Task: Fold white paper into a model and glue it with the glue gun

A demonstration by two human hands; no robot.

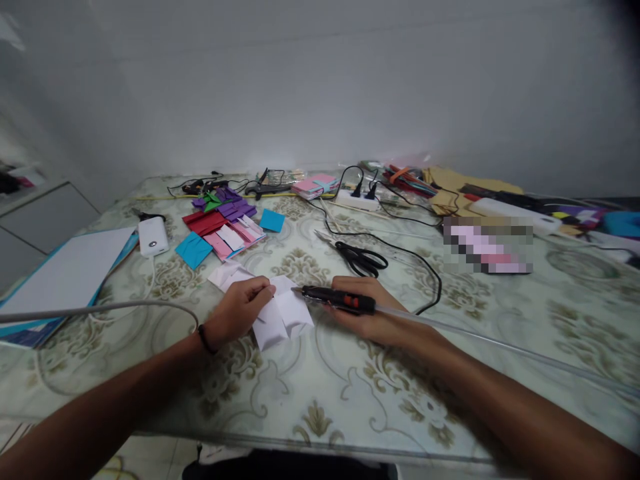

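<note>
My left hand (240, 308) is closed, thumb against fingers, on a folded white paper piece (273, 323) that lies on the patterned tablecloth. In my right hand (367, 310) is a black and red glue gun (340, 300). A long translucent glue stick (450, 325) runs from its rear over my forearm. The gun's metal tip points left and is at the paper's upper right part; whether it touches cannot be made out. Black-handled scissors (361, 259) lie open just beyond my right hand. Blue square papers (194, 250) and red and pink folded papers (205, 222) lie past my left hand.
A white power bank (153, 237) with a cable lies left, near white and blue sheets (75, 267). Behind are purple folded papers (227, 203), a power strip (357, 199) with black cords, and brown paper (455, 187). A grey cable (125, 304) crosses at left.
</note>
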